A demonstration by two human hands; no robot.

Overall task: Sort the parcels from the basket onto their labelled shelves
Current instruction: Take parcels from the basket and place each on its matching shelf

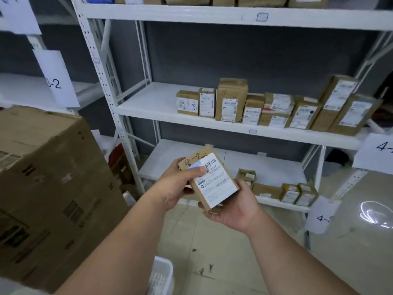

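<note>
A small brown parcel point(214, 182) with a white shipping label and "4-2" handwritten on its top is held in front of me, before the white shelving. My left hand point(178, 186) grips its left side, thumb across the label. My right hand point(231, 209) cups its lower right end from beneath. The middle shelf point(153, 103) carries a row of several brown parcels point(231, 101) on its right half. The lower shelf point(170, 158) holds a few parcels point(297, 193) at its front right. A white basket point(161, 275) corner shows at the bottom, under my left arm.
A large cardboard box point(49, 188) stands close on the left. Paper tags reading "4-" hang on the right upright point(376, 152) and lower down point(321, 216); a "3-2" tag point(56, 79) marks the left rack. The top shelf point(212, 15) holds more parcels. Tiled floor lies below.
</note>
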